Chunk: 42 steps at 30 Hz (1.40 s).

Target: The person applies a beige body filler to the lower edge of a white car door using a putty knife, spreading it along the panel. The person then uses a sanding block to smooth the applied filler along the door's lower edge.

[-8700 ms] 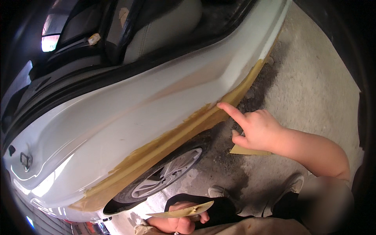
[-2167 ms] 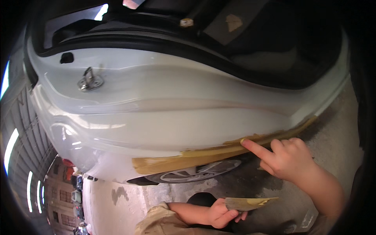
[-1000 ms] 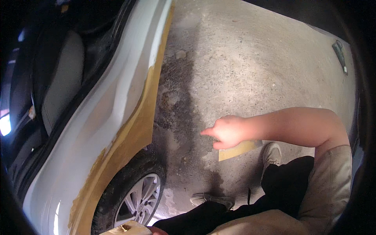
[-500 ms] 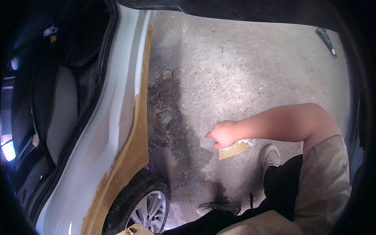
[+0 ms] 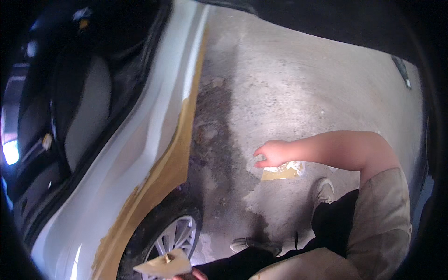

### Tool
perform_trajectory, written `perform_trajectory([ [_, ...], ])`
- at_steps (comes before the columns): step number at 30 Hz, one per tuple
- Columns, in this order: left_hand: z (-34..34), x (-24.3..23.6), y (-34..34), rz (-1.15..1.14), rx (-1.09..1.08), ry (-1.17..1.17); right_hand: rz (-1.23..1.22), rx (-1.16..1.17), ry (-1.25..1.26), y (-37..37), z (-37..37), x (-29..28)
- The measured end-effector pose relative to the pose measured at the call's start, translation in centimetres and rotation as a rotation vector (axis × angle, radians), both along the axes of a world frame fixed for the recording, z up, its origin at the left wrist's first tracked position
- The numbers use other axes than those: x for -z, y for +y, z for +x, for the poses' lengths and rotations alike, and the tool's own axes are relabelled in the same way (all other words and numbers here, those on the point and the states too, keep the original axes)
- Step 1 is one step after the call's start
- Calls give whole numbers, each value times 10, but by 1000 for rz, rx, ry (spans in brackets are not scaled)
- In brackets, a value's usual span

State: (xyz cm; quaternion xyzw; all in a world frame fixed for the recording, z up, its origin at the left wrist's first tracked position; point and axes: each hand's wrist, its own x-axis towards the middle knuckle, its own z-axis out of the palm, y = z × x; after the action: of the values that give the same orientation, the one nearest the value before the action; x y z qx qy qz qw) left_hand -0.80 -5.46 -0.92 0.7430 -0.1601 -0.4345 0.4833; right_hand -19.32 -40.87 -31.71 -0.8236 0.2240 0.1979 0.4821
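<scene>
My left hand [image 5: 193, 274] is only partly in view at the lower edge. Its fingers grip a flat cream-coloured board [image 5: 154, 267] with a dab of brownish paste [image 5: 169, 257] on top, held in front of the car's wheel [image 5: 175, 235]. My right hand [image 5: 274, 154] is out over the concrete with the arm bent. Its thumb and index finger are curved apart with a small gap and nothing visible between them; the other fingers are hidden. Just below it in the picture is a yellowish sheet [image 5: 280, 174] smeared with white; whether the hand touches it I cannot tell.
At left runs the white car body [image 5: 154, 126] with a tan strip [image 5: 161, 170] along its lower edge, beside an open doorway showing a grey seat [image 5: 88, 107]. My shoes [image 5: 324, 190] stand on the concrete floor [image 5: 289, 84]. A dark slim object [image 5: 401, 72] lies at far right.
The view has shifted and tilted. The board with paste in my left hand has risen further into view. My right hand's pointing index finger is now curved, with a gap to the thumb.
</scene>
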Motion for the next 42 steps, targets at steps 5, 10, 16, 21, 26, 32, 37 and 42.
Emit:
perform_trajectory([
  [5,-5,-10,7,59,117,-132,652,326,281,2,7,-21],
  [10,6,-1,-2,-311,51,128,1026,398,75,8,24,-87],
  [16,5,4,-3,-368,45,64,485,398,-504,20,47,-170],
  [21,8,8,4,-276,92,30,108,-37,-914,45,41,-241],
  [26,6,5,5,-292,49,34,753,75,-228,68,52,-270],
  [32,6,-3,8,-337,13,85,1121,486,-99,60,47,-263],
  [37,8,-3,4,-326,56,68,1182,569,-239,59,40,-246],
  [42,3,3,-4,-331,-6,81,691,436,-852,64,52,-254],
])
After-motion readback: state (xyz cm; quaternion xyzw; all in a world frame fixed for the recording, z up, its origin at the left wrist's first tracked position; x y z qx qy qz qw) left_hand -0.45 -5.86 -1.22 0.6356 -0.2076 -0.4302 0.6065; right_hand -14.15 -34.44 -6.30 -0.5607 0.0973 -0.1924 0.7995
